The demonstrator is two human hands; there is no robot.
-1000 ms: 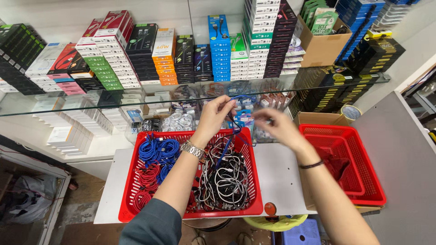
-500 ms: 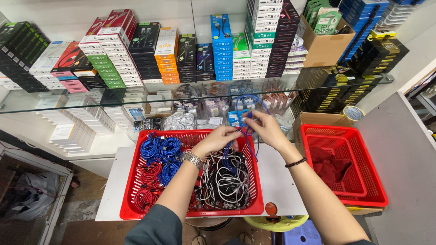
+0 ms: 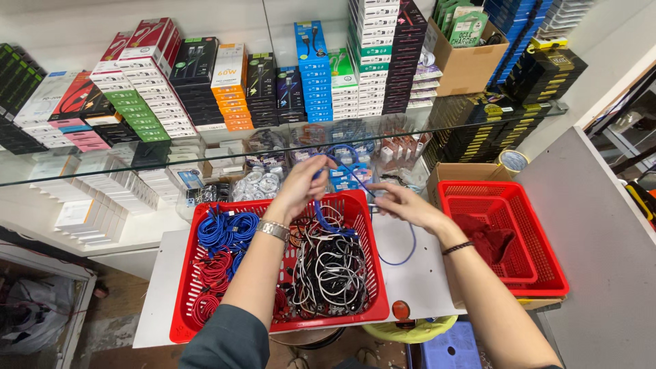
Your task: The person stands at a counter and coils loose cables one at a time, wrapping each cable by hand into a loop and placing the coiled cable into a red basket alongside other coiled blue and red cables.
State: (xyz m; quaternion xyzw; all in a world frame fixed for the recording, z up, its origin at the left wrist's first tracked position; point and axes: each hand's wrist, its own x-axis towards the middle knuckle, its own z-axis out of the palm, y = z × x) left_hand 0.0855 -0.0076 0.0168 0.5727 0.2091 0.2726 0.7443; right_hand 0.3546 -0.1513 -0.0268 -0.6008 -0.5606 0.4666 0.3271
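Cable handling here looks about as low-stakes as it gets: the blue cable [image 3: 326, 217] is light, floppy and rubbery, so I'd guess it sags and loops wherever it isn't held, and it won't mind a firm pinch. Best place to take it is probably near the ends or at a bend, since the middle just droops.

It's strung between both hands, above the far edge of the big red basket [image 3: 191, 290]. One stretch arcs up in front of the glass shelf [image 3: 102, 160], another hangs down past the basket's right wall over the white tabletop [image 3: 424, 273].

Left hand [image 3: 302, 186] has its grip closed around the cable, fingers curled over a bunched section, wrist with a metal watch [image 3: 273, 229]. Right hand [image 3: 403, 205] is pinching the cable between thumb and fingertips, the other fingers loosely spread.

Below them the basket holds more blue coils [image 3: 229, 229], red ones [image 3: 212, 273] and a tangle of black and white cables [image 3: 331, 273]. A second red basket [image 3: 540, 273] sits just to the right.
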